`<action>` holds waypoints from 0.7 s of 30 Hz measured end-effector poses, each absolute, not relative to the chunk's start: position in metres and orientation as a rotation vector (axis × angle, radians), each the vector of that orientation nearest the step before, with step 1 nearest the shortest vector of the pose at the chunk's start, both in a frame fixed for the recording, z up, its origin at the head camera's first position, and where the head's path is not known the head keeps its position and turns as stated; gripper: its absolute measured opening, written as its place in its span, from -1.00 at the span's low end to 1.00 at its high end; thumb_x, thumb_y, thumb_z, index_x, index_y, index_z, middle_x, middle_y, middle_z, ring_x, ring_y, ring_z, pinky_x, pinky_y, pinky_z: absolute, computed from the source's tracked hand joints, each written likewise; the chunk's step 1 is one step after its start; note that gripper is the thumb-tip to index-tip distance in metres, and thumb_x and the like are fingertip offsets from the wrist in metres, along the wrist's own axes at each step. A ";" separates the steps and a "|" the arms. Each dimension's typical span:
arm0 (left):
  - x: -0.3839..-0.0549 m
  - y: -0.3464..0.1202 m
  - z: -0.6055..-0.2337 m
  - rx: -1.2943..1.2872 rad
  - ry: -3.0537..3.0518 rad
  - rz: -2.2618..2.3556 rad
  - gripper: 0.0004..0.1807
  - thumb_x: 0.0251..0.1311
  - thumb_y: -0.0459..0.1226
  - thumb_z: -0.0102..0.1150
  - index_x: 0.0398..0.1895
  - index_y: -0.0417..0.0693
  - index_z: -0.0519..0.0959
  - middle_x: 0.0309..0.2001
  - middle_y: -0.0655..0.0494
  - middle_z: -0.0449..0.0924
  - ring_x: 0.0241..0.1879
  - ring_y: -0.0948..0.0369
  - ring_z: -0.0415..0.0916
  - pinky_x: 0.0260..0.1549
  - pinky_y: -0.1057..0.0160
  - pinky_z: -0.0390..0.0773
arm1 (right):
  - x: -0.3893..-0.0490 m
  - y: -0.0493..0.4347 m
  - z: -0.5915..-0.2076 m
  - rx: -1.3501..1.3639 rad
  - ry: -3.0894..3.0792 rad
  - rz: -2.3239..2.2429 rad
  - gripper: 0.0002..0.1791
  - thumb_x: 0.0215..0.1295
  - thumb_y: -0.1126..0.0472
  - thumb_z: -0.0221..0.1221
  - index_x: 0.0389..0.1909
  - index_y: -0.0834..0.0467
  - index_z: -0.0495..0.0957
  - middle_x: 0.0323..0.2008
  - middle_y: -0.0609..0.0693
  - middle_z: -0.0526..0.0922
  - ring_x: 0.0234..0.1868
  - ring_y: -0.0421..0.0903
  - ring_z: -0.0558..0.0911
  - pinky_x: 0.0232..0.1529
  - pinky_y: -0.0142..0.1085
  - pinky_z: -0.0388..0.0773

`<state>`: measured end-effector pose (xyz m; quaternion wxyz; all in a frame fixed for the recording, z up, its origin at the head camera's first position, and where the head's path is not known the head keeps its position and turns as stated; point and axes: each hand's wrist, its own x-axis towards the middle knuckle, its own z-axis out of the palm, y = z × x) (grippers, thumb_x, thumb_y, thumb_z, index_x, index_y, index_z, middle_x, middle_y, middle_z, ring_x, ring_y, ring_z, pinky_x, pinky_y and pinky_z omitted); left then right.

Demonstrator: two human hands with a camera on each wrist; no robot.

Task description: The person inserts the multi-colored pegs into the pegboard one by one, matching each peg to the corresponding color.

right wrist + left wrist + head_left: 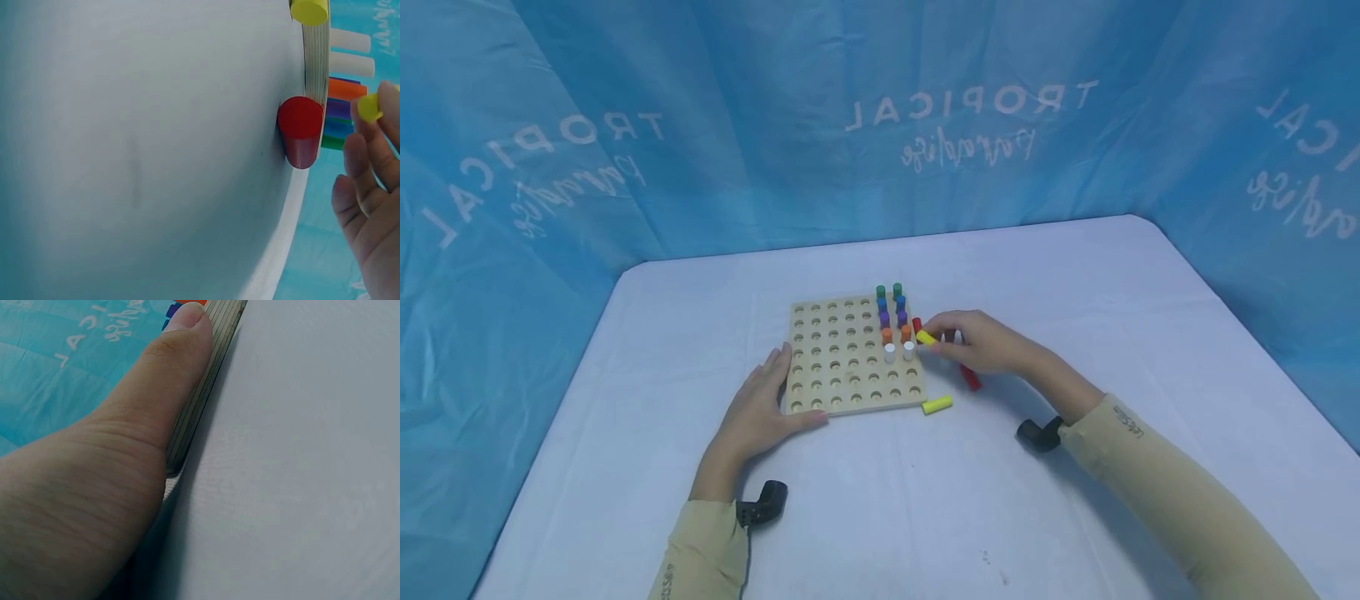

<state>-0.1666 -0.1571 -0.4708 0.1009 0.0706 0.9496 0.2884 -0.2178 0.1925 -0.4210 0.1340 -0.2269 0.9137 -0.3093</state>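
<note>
A wooden pegboard (844, 398) with rows of round holes lies on the table. My left hand (758, 410) rests against its near left corner, fingers along the left side and thumb on the front edge; in the left wrist view the thumb (178, 356) overlaps the board's layered edge. My right hand (983, 343) pinches a yellow peg (926, 338) between thumb and fingers, tilted beside the board's right side. Pairs of green, blue, purple, orange (887, 336) and white pegs (890, 353) stand upright in the two rightmost columns.
Another yellow peg (937, 405) lies at the board's near right corner. A red peg (971, 377) lies under the right hand, and a second red peg (917, 324) shows by the right edge. White cloth (880, 500) covers the table; a blue curtain (775, 125) hangs behind.
</note>
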 end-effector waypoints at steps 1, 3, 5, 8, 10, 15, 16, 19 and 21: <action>-0.167 -0.157 -0.471 0.206 2.805 0.849 0.47 -0.26 0.46 0.35 0.62 0.12 -0.24 0.63 -0.03 -0.24 0.59 -0.16 -0.24 0.52 -0.25 -0.13 | -0.217 0.192 -0.421 -0.657 2.648 -0.904 -0.72 0.34 0.10 0.28 0.05 -0.06 0.61 -0.19 -0.16 0.66 -0.19 -0.13 0.55 -0.21 -0.27 0.59; -0.167 -0.157 -0.471 0.201 2.806 0.847 0.47 -0.27 0.46 0.36 0.62 0.12 -0.24 0.63 -0.02 -0.24 0.59 -0.15 -0.24 0.52 -0.24 -0.13 | -0.216 0.192 -0.420 -0.656 2.643 -0.928 -0.74 0.29 0.07 0.32 -0.01 -0.07 0.62 -0.23 -0.19 0.67 -0.22 -0.13 0.56 -0.23 -0.26 0.59; -0.167 -0.157 -0.470 0.201 2.809 0.844 0.48 -0.28 0.47 0.36 0.62 0.11 -0.24 0.63 -0.02 -0.24 0.59 -0.14 -0.24 0.53 -0.23 -0.13 | -0.215 0.190 -0.419 -0.656 2.634 -0.958 -0.74 0.24 0.06 0.36 -0.07 -0.08 0.62 -0.26 -0.22 0.70 -0.22 -0.13 0.58 -0.22 -0.26 0.58; -0.168 -0.157 -0.470 0.201 2.812 0.839 0.48 -0.28 0.47 0.35 0.62 0.10 -0.24 0.63 -0.02 -0.24 0.59 -0.14 -0.24 0.53 -0.23 -0.12 | -0.213 0.186 -0.418 -0.665 2.611 -1.009 -0.76 0.18 0.07 0.40 -0.14 -0.09 0.62 -0.28 -0.25 0.73 -0.23 -0.13 0.59 -0.22 -0.25 0.57; -0.168 -0.157 -0.470 0.204 2.814 0.837 0.48 -0.28 0.47 0.36 0.62 0.10 -0.24 0.63 -0.03 -0.24 0.59 -0.14 -0.24 0.53 -0.23 -0.12 | -0.212 0.181 -0.416 -0.682 2.603 -1.027 -0.77 0.16 0.08 0.41 -0.18 -0.09 0.62 -0.29 -0.27 0.73 -0.23 -0.13 0.59 -0.24 -0.25 0.57; -0.168 -0.157 -0.470 0.211 2.815 0.840 0.48 -0.27 0.46 0.36 0.62 0.08 -0.23 0.63 -0.03 -0.23 0.60 -0.10 -0.23 0.54 -0.20 -0.14 | -0.209 0.169 -0.415 -0.765 2.606 -1.019 -0.80 0.16 0.11 0.42 -0.22 -0.12 0.63 -0.28 -0.30 0.73 -0.23 -0.20 0.60 -0.23 -0.28 0.59; -0.168 -0.157 -0.470 0.211 2.816 0.841 0.48 -0.27 0.46 0.36 0.62 0.08 -0.24 0.63 -0.02 -0.23 0.60 -0.09 -0.23 0.55 -0.18 -0.14 | -0.209 0.167 -0.416 -0.791 2.605 -1.012 -0.80 0.17 0.12 0.42 -0.21 -0.12 0.63 -0.28 -0.30 0.73 -0.23 -0.21 0.61 -0.19 -0.29 0.59; -0.168 -0.157 -0.471 0.216 2.822 0.840 0.48 -0.28 0.46 0.36 0.62 0.08 -0.23 0.63 -0.02 -0.22 0.60 -0.08 -0.23 0.55 -0.16 -0.15 | -0.208 0.160 -0.417 -0.801 2.607 -0.970 -0.81 0.17 0.11 0.41 -0.23 -0.17 0.64 -0.30 -0.32 0.72 -0.23 -0.24 0.62 -0.17 -0.28 0.59; -0.168 -0.157 -0.471 0.223 2.824 0.844 0.48 -0.28 0.46 0.36 0.62 0.07 -0.23 0.63 -0.02 -0.22 0.60 -0.07 -0.23 0.56 -0.16 -0.15 | -0.209 0.156 -0.418 -0.794 2.610 -0.928 -0.82 0.17 0.10 0.41 -0.24 -0.19 0.65 -0.33 -0.33 0.70 -0.24 -0.24 0.62 -0.16 -0.28 0.59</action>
